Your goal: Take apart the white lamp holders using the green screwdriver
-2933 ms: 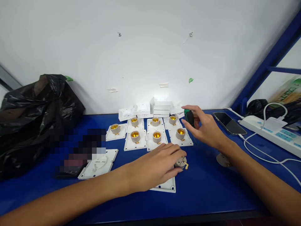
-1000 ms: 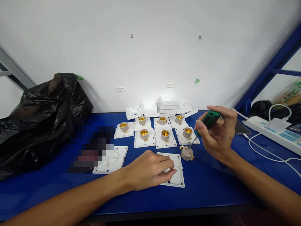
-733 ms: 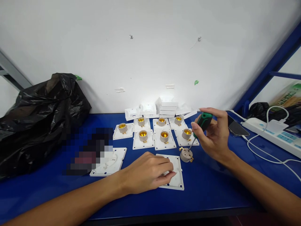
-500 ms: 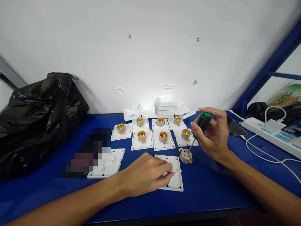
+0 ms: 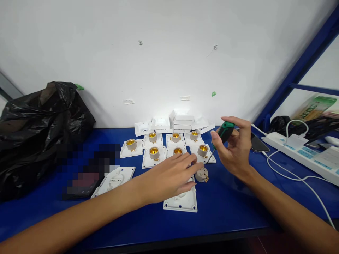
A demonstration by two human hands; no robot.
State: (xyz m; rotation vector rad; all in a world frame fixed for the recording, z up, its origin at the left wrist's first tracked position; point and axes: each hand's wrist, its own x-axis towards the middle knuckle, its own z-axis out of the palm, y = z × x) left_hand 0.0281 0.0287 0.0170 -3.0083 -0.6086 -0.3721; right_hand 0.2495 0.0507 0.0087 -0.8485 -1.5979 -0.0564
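Observation:
My right hand (image 5: 235, 150) grips the green and black handle of a screwdriver (image 5: 223, 135). Its thin shaft slants down to the left, the tip close to a loose ceramic lamp socket (image 5: 202, 175) with a brass terminal. That socket rests base up on the blue table. My left hand (image 5: 172, 176) reaches over a white square plate (image 5: 181, 204), fingers spread. Its index fingertip is at the socket's left edge; whether it touches I cannot tell. Behind the hands, several white plates carry sockets with gold-coloured threads, such as the nearby socket (image 5: 203, 150).
White box covers (image 5: 183, 121) are stacked against the wall. Another white plate (image 5: 122, 174) lies left, beside a partly pixelated dark phone (image 5: 87, 187). A black plastic bag (image 5: 45, 120) fills the left side. A power strip (image 5: 299, 151), white cables and a phone (image 5: 255, 144) are at right.
My left hand has opened from a pinch over the plate and moved up to the loose socket. The screwdriver tip has come off the socket's middle toward its far edge. The view has shifted slightly.

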